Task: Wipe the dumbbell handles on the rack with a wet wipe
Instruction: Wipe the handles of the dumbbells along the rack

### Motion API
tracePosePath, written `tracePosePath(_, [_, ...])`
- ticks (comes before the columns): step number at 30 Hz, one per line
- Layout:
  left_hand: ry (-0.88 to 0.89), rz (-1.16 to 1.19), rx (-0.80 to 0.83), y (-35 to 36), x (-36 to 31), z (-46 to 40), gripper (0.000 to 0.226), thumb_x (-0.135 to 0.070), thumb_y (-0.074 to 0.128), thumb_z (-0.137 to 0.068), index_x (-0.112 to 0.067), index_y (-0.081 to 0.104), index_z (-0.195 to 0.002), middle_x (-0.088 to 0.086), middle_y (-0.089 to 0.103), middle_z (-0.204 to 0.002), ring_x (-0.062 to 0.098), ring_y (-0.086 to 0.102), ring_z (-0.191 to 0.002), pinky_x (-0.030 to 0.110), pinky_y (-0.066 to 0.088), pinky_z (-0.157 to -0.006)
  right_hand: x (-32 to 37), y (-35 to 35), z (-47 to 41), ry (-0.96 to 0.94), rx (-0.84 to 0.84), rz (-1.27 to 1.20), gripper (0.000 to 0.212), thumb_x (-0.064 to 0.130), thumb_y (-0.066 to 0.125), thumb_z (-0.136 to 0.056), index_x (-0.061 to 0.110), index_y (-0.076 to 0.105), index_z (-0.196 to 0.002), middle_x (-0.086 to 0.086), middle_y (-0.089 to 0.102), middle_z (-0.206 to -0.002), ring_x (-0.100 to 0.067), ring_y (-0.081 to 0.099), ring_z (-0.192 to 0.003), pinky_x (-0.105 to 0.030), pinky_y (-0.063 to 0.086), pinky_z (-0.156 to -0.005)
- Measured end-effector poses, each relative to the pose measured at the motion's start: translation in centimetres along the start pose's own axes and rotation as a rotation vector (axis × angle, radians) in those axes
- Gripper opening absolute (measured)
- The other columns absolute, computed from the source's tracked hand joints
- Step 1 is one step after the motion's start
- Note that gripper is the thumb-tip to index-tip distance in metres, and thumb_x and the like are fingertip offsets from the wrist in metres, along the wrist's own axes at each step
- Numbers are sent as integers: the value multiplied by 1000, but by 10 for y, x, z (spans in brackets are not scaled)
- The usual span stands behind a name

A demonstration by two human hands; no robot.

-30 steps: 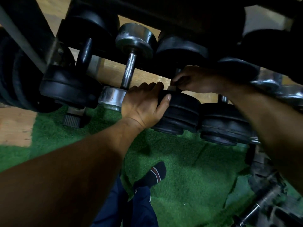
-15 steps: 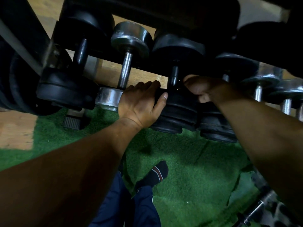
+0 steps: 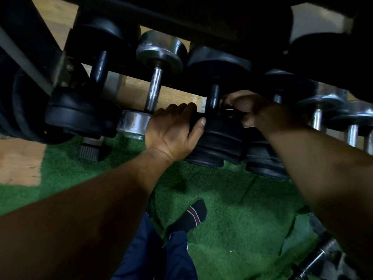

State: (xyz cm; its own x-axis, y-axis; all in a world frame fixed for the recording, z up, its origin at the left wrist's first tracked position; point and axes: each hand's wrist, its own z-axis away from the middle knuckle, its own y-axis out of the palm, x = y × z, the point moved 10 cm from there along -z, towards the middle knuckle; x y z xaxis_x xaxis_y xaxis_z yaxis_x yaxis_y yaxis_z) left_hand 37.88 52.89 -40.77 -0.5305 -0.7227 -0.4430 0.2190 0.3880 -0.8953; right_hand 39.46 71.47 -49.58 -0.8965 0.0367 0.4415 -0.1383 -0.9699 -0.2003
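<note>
My left hand (image 3: 173, 132) is wrapped over the near end of the black dumbbell (image 3: 218, 138) — fingers curled over the top, thumb pressed on its side. It holds the weight steady on the rack (image 3: 181, 19).

My right hand (image 3: 245, 109) is at the bottom of the handle (image 3: 214, 96), just to the right of it. The fingers are curled in tight, and I think they pinch the wet wipe (image 3: 230, 110) there. It is dark, though, and I can only see a small pale bit, so I am not sure how much wipe is in my fingers.

The handle is a short dark bar. It runs away from me, from the near black end up to the far black end under the rack. My right hand is the closer one to it — right beside it — so I think the rubbing should go along the bar, up and back.

The shiny dumbbell (image 3: 154, 87) sits just to the left, with its handle lying the same way.
</note>
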Motion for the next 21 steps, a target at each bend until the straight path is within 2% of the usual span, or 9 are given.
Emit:
tracePosePath(2, [4, 0, -8, -1, 0, 0, 51, -50, 31, -101, -10, 63, -97, 9, 63, -82, 35, 57, -69, 34, 23, -64, 2, -6, -11, -67, -81, -186, 25, -11, 53, -75, 6, 56, -94, -18, 53, -89, -20, 55, -51, -18, 35, -38])
tracePosePath(4, [1, -3, 3, 0, 0, -1, 52, -51, 30, -101, -11, 62, -98, 8, 63, -83, 34, 57, -71, 34, 23, -65, -4, -12, -28, -100, -153, -339, 39, -11, 55, -61, 8, 53, -96, -17, 46, -96, -27, 52, -73, -22, 36, -53])
tracePosePath(5, [0, 1, 8, 1, 0, -1, 52, -51, 30, -101, -11, 62, -98, 8, 63, -83, 34, 58, -71, 34, 23, -65, -5, -13, -30, -118, -163, -397, 37, -13, 55, -62, 7, 52, -93, -18, 45, -93, -29, 52, -76, -23, 37, -56])
tracePosePath(7, [0, 8, 6, 1, 0, -1, 51, -51, 30, -101, -11, 62, -98, 8, 62, -83, 34, 58, -71, 34, 23, -66, 0, -9, -9, -124, -197, -406, 24, -17, 51, -73, 7, 46, -76, -16, 39, -71, -22, 49, -54, -15, 33, -43])
tracePosePath(9, [4, 12, -8, -1, -2, -1, 50, -50, 31, -101, -11, 62, -97, 8, 62, -82, 34, 58, -70, 34, 24, -66, -1, -11, -5, -135, -190, -429, 35, -18, 47, -79, 12, 36, -64, -6, 33, -57, -13, 37, -40, -13, 21, -36])
tracePosePath(12, [7, -2, -36, -4, -4, -1, 47, -47, 35, -101, -10, 63, -95, 8, 62, -79, 34, 58, -66, 33, 25, -65, 1, -10, 1, -172, -146, -512, 32, -19, 52, -72, 8, 46, -57, -7, 44, -56, -15, 42, -48, -20, 32, -55])
tracePosePath(16, [12, -19, -51, -7, -6, -1, 44, -45, 37, -100, -10, 63, -94, 8, 61, -77, 33, 57, -63, 32, 24, -63, 6, -8, 10, -215, -77, -215, 23, -16, 52, -75, 1, 59, -61, -14, 55, -59, -21, 54, -49, -24, 43, -53])
tracePosePath(19, [5, -34, -31, -5, -5, 0, 47, -47, 34, -101, -10, 63, -96, 9, 61, -78, 33, 58, -64, 32, 24, -63, 8, -7, 11, -281, -80, 147, 5, -3, 70, -78, -4, 70, -73, -13, 64, -66, -17, 60, -56, -25, 48, -59])
tracePosePath(21, [3, -46, -17, -3, -4, 0, 49, -48, 31, -102, -10, 63, -97, 9, 61, -79, 34, 58, -65, 32, 23, -62, 4, -7, 9, -297, -95, 299, 13, 12, 78, -80, -1, 74, -80, -9, 66, -67, -14, 60, -57, -21, 47, -55])
